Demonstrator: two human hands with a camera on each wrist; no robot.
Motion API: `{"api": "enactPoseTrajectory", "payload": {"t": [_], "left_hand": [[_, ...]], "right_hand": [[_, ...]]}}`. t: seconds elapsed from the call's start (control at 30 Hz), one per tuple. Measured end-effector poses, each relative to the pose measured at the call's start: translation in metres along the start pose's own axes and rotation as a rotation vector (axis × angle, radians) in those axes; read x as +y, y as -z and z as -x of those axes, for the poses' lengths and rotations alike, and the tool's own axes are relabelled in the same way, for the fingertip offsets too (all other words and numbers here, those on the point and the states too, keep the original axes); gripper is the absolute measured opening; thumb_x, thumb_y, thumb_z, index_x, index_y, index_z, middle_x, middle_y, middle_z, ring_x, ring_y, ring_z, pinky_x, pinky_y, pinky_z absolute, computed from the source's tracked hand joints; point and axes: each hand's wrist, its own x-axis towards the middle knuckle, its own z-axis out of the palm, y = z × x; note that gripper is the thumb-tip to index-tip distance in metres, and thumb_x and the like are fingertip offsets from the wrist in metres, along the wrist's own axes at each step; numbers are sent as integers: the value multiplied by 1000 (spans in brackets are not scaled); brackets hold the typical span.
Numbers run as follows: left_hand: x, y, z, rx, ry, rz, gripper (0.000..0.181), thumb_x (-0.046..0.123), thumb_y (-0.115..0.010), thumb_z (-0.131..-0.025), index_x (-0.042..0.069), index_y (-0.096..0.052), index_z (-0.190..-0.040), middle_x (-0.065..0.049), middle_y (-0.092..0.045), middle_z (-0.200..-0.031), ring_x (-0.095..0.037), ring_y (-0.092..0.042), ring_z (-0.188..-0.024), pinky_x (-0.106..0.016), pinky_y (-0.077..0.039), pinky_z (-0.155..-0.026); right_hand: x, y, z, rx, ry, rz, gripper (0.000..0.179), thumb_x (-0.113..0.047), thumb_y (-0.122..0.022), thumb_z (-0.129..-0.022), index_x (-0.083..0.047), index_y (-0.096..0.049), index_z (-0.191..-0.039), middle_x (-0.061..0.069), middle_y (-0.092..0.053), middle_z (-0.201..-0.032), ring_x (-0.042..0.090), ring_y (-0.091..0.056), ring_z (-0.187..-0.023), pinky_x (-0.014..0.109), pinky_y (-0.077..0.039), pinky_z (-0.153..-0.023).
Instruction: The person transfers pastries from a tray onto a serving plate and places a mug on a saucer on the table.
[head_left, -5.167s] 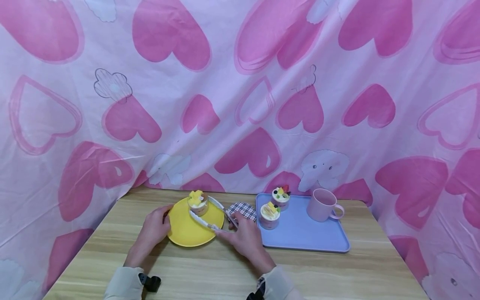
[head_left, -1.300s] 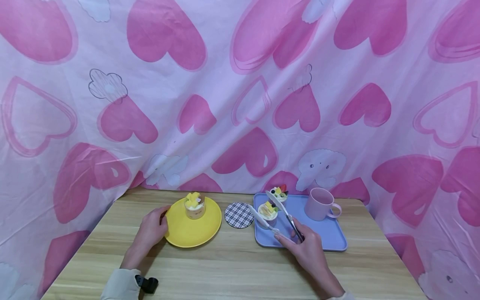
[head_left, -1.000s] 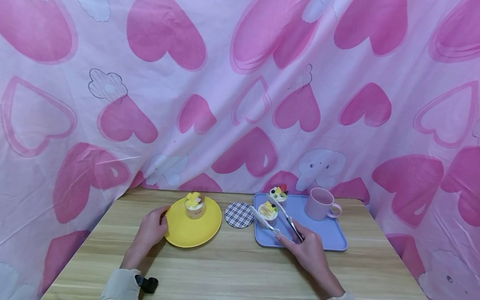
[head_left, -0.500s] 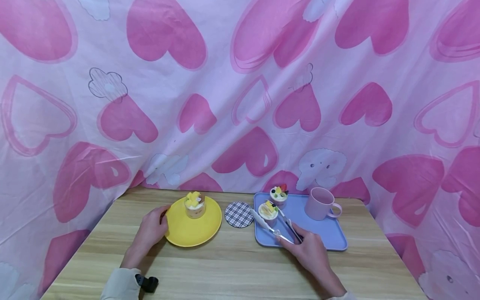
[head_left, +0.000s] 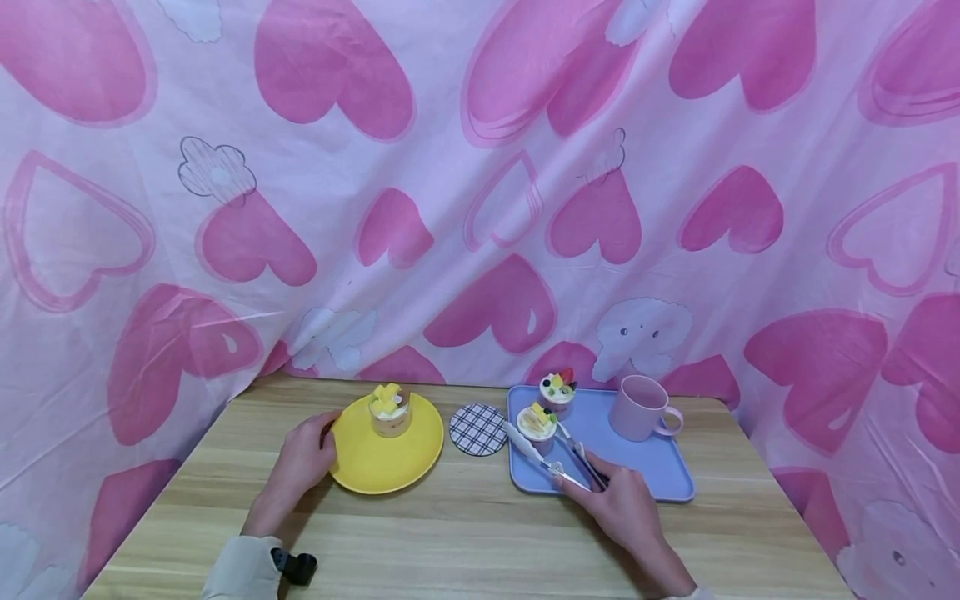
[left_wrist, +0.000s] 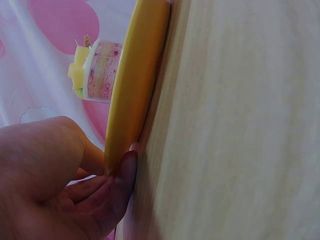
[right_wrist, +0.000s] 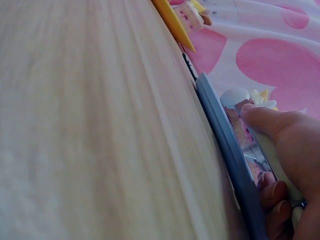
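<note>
My left hand (head_left: pixel 302 457) pinches the left rim of a yellow plate (head_left: pixel 382 471), thumb above and fingers under it, as the left wrist view shows. A dessert cup with yellow fruit cubes (head_left: pixel 390 418) stands upright towards the plate's back. On the right, my right hand (head_left: pixel 628 507) grips a pair of tongs (head_left: pixel 525 442). Their tips stand either side of a cream-topped dessert cup (head_left: pixel 536 425) on the blue tray (head_left: pixel 637 479). Just behind it is another dessert cup, topped with strawberry and berries (head_left: pixel 557 388).
A pink mug (head_left: pixel 637 410) stands at the tray's back right, handle to the right. Between plate and tray lies a round checked coaster (head_left: pixel 477 430). A pink heart-patterned cloth (head_left: pixel 480 208) hangs behind the wooden table (head_left: pixel 450 542).
The right hand has carried the tongs from the cup on the plate across to the tray. Over the last second their tips have lowered around the front cup. The left hand stays at the plate.
</note>
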Motion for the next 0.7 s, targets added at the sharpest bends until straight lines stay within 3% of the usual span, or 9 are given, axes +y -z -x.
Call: {"api": "enactPoseTrajectory", "payload": {"t": [0.7], "left_hand": [[1,0,1,10,4,5,45,5,-51,-98,-4,-52,-141,-28,-57,-139,-45,-55,-128,-60,-48,-105]], "right_hand": [[-2,-1,2,14,15,-31,95,-83,-69,-64,-21,-64,-136,-1,-49,-57,14,-37,-58,25,-25,-46]]}}
